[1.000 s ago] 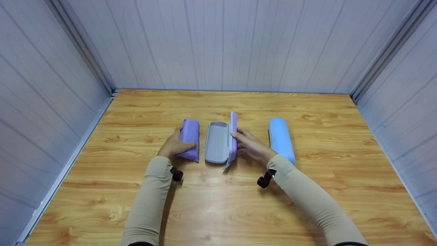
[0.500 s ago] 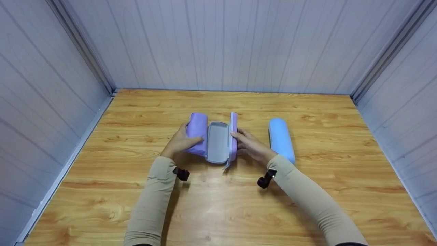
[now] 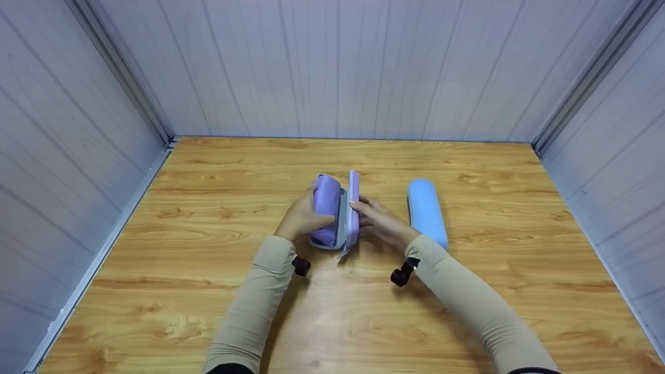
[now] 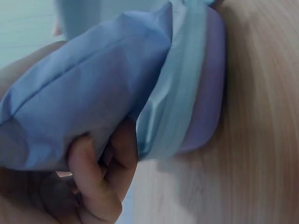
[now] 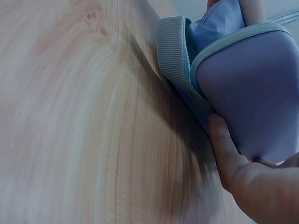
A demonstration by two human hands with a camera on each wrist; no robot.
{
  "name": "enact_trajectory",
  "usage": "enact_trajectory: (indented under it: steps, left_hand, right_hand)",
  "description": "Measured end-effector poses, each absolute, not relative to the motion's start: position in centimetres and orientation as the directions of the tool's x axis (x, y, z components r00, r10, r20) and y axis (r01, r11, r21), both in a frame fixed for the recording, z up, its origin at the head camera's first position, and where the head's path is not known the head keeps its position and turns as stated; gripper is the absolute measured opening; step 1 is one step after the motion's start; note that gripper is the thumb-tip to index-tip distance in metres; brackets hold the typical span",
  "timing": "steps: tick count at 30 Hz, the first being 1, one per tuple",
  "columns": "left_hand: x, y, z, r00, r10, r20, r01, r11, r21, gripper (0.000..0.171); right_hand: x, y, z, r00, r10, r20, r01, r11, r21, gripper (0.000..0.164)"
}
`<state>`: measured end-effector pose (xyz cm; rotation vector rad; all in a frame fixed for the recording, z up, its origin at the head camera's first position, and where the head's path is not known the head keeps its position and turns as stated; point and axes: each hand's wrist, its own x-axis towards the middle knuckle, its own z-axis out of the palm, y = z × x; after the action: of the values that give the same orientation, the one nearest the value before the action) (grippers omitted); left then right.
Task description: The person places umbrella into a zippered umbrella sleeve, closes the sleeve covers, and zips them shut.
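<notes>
My left hand (image 3: 304,217) grips a soft purple fabric bundle (image 3: 326,196) with a seam along it, thumb on the near side. Its exact kind does not show. The bundle lies over the grey-lined lower half of an open zip case (image 3: 355,226), overlapping most of it, with its lower end by the near rim. My right hand (image 3: 384,222) pinches the case's purple lid, which stands upright on the right side. In the right wrist view, fingers hold the smooth purple shell (image 5: 252,88) and the ribbed zip band (image 5: 172,46) stands apart from it.
A closed light blue case (image 3: 428,213) lies on the wooden table (image 3: 332,317) to the right, close to the right forearm. Pale panel walls (image 3: 332,67) enclose the table at the back and both sides.
My left hand has carried the purple bundle rightward, from the table left of the case to over its grey lower half. The right hand and lid have stayed in place.
</notes>
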<state>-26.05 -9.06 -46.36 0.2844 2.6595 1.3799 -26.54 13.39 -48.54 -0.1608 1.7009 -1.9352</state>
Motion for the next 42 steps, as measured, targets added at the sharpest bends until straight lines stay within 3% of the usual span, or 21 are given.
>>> enact_trajectory:
  steps: [7, 15, 27, 34, 42]
  left_hand:
    - [-26.2, -7.6, -47.1, -0.974, 0.225, 0.020, 0.165, 0.650, 0.742, 0.090]
    - [-26.0, -7.4, -47.4, -0.956, 0.288, 0.053, 0.238, 0.657, 0.715, 0.075]
    - [-25.9, -8.0, -46.4, -0.959, 0.281, -0.034, 0.171, 0.673, 0.719, 0.064]
    - [-25.3, -9.0, -45.4, -0.963, 0.238, -0.125, 0.084, 0.710, 0.699, 0.078]
    - [-25.0, -10.8, -45.1, -0.961, 0.261, -0.095, 0.128, 0.718, 0.684, 0.062]
  right_hand:
    - [-26.5, 13.3, -48.4, -0.845, -0.462, -0.269, 0.323, -0.041, -0.945, 0.077]
    - [-26.5, 13.4, -48.3, -0.838, -0.479, -0.263, 0.322, -0.045, -0.945, 0.075]
    - [-26.5, 13.3, -48.1, -0.835, -0.478, -0.272, 0.325, -0.030, -0.945, 0.077]
    - [-26.5, 13.2, -48.3, -0.840, -0.471, -0.270, 0.324, -0.037, -0.945, 0.076]
    - [-26.4, 13.0, -48.2, -0.844, -0.462, -0.272, 0.326, -0.039, -0.945, 0.075]
